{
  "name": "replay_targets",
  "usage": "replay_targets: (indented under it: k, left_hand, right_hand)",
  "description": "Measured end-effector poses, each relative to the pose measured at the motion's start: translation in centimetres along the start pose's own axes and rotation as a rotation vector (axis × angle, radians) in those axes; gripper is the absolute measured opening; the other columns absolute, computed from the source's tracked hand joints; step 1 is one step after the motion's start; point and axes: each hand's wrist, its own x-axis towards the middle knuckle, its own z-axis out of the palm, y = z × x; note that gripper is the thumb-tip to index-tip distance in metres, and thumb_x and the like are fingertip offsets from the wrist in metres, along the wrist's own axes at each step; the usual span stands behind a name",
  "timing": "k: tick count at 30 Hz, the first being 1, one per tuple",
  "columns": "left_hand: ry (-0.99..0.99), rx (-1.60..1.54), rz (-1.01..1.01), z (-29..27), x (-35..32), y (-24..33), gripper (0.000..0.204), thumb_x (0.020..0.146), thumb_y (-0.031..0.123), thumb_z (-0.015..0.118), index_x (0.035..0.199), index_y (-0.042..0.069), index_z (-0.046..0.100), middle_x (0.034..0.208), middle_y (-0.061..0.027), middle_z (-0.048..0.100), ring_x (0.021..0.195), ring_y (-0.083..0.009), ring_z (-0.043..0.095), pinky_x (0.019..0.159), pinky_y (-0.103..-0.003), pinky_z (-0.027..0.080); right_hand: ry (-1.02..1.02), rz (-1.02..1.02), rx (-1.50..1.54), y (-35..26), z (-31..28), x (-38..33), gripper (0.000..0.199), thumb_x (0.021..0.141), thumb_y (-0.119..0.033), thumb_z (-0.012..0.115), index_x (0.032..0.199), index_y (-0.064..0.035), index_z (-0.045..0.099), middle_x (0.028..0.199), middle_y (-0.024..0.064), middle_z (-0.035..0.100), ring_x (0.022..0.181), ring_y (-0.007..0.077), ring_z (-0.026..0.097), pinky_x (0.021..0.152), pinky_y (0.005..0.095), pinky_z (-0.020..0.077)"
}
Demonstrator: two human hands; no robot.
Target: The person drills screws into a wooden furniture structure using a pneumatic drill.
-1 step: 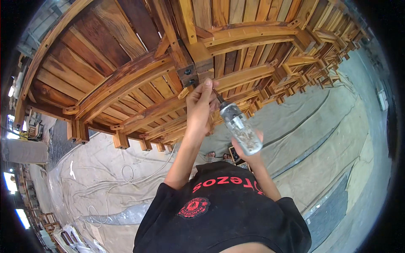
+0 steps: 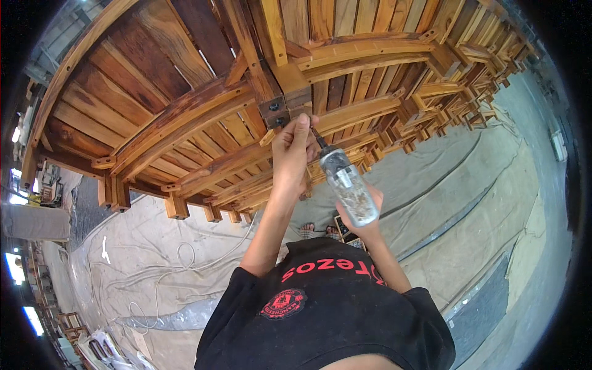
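Below a large slatted wooden piece (image 2: pixel 185 105), my left hand (image 2: pixel 292 145) is raised to its framework. The thumb points up and the fingers are closed in a pinch beside a wooden block end with two dark round fittings (image 2: pixel 275 114). What sits between those fingertips is hidden. My right hand (image 2: pixel 369 233) is wrapped round a smudged, see-through squeeze bottle (image 2: pixel 351 188) from its far side, so most of its fingers do not show. The bottle tilts, its dark nozzle (image 2: pixel 320 140) aimed up and left toward the left fingertips and the wood.
A row of similar wooden pieces (image 2: pixel 425 105) stretches to the far right. Wrinkled cloth (image 2: pixel 456 197) covers the floor, with a pale thin cable (image 2: pixel 185 262) lying across it at left. A small dark box (image 2: pixel 343 227) stands by my feet. Wooden furniture parts (image 2: pixel 73 324) stand at lower left.
The bottle and my right hand have shifted slightly left and up. My left hand stays in nearly the same place at the block end.
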Motion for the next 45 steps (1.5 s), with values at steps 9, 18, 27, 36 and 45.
replay_targets:
  k: [9, 18, 27, 36, 45]
  left_hand:
    - [-0.031, 0.244, 0.214, -0.3, 2.4, 0.7, 0.031, 0.102, 0.027, 0.048, 0.105, 0.0, 0.063, 0.06, 0.0089, 0.033, 0.052, -0.0022, 0.029, 0.046, -0.02, 0.023]
    - [-0.033, 0.324, 0.223, -0.9, 3.0, 0.5, 0.03, 0.102, 0.025, 0.047, 0.104, -0.001, 0.063, 0.059, 0.0081, 0.034, 0.051, -0.0022, 0.03, 0.046, -0.02, 0.025]
    - [-0.018, 0.344, 0.21, -1.1, 2.9, 0.6, 0.032, 0.101, 0.027, 0.049, 0.107, -0.001, 0.064, 0.06, 0.0067, 0.036, 0.051, -0.0027, 0.032, 0.047, -0.02, 0.026]
    - [0.096, 0.648, 0.529, 0.8, 2.4, 8.6, 0.027, 0.098, 0.008, 0.043, 0.119, -0.002, 0.057, 0.061, 0.0046, 0.041, 0.052, -0.0027, 0.035, 0.045, -0.02, 0.027]
    - [0.026, 0.382, 0.418, 4.6, 7.6, 8.8, 0.066, 0.097, 0.003, 0.039, 0.151, -0.001, 0.0, 0.063, 0.0021, 0.039, 0.053, -0.0038, 0.033, 0.046, -0.02, 0.029]
  right_hand:
    - [0.007, -0.012, 0.208, -0.9, 1.4, 3.9, 0.033, 0.064, -0.004, 0.072, 0.094, 0.0044, 0.062, 0.085, 0.0151, 0.064, 0.071, 0.031, 0.064, 0.068, 0.0318, 0.0498]
    - [0.008, 0.012, 0.229, -0.6, 1.4, 4.0, 0.037, 0.064, -0.006, 0.071, 0.098, 0.0062, 0.062, 0.087, 0.0163, 0.064, 0.072, 0.0309, 0.064, 0.07, 0.032, 0.0496]
    - [-0.037, 0.052, 0.207, -1.5, 0.5, 4.2, 0.041, 0.062, -0.006, 0.074, 0.1, 0.0061, 0.063, 0.093, 0.0176, 0.067, 0.079, 0.0329, 0.066, 0.076, 0.0334, 0.0501]
    - [-0.031, 0.09, 0.181, -2.0, 0.3, 4.6, 0.039, 0.062, -0.006, 0.072, 0.099, 0.0052, 0.063, 0.087, 0.0156, 0.067, 0.074, 0.0302, 0.066, 0.07, 0.0322, 0.0494]
    - [-0.006, 0.103, 0.232, -2.2, 0.3, 4.5, 0.04, 0.061, -0.007, 0.073, 0.098, 0.0038, 0.064, 0.086, 0.015, 0.067, 0.073, 0.0307, 0.065, 0.07, 0.0323, 0.049]
